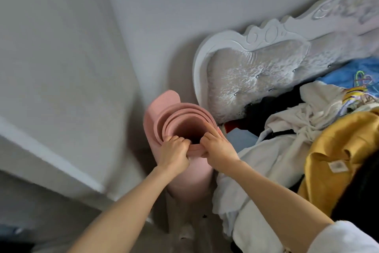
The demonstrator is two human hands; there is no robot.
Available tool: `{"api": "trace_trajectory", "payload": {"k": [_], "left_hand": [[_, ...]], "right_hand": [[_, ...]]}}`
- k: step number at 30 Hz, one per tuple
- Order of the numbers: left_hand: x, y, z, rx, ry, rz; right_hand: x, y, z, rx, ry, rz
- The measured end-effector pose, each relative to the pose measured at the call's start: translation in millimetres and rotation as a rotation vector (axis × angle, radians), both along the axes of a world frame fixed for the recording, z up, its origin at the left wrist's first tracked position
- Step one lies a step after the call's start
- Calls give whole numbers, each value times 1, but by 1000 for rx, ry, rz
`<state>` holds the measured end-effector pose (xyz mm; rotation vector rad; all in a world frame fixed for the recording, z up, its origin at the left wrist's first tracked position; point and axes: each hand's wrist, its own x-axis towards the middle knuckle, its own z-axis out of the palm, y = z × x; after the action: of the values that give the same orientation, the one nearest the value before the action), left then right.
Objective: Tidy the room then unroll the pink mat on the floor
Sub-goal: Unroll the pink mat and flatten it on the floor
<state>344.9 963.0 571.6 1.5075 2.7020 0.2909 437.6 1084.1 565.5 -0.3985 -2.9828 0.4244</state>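
While the rolled pink mat (180, 129) is standing upright beside the headboard (246, 72), the left hand (174, 153) and right hand (218, 147) are gripping its top rim.

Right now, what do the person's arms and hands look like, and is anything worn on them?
Both hands, left and right, are bare, no gloves or rings visible. The forearms are uncovered; a white sleeve shows on the right upper arm at the frame's corner.

Soft, even daylight fills my view, bright without harsh glare. The rolled pink foam mat (180, 129) throws a faint shadow toward twelve o'clock on the pale grey wall (61, 47). Everything looks slightly smeared, and the wide lens bends lines at nine and three o'clock.
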Motion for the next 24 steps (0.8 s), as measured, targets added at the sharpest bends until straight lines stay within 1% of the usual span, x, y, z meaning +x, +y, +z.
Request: {"api": "trace_trajectory", "payload": {"k": [3,6,8,11,12,14,15,16,18,20,21,24], "left_hand": [[28,-33,20,-1,5,-70],[53,-64,28,-56,18,-159],[67,-84,29,-94,-10,-215],[85,-117,27,-154,-82,-293],[89,-128,25,-179,-103,-324],[98,-146,23,-189,-147,-388],[104,-155,24,-189,-165,-426],[111,-167,24,-208,-169,-483],[126,-193,24,-240,-166,-603],[141,-221,21,-273,-90,-746],[147,-234,18,-280,-36,-832],[165,-271,11,-272,14,-1093]], "right_hand": [[41,-28,14,-81,94,-27],[80,-62,27,-171,89,-63],[106,-88,31,-273,133,-145],[142,-132,26,-347,304,-367],[153,-147,23,-421,361,-479],[173,-171,17,-673,402,-713],[180,-182,14,-795,382,-802],[187,-198,12,-874,356,-876],[195,-229,12,-954,351,-998],[200,-262,17,-941,355,-1078],[205,-275,19,-906,314,-1119],[234,-316,26,-839,78,-1252]]}}
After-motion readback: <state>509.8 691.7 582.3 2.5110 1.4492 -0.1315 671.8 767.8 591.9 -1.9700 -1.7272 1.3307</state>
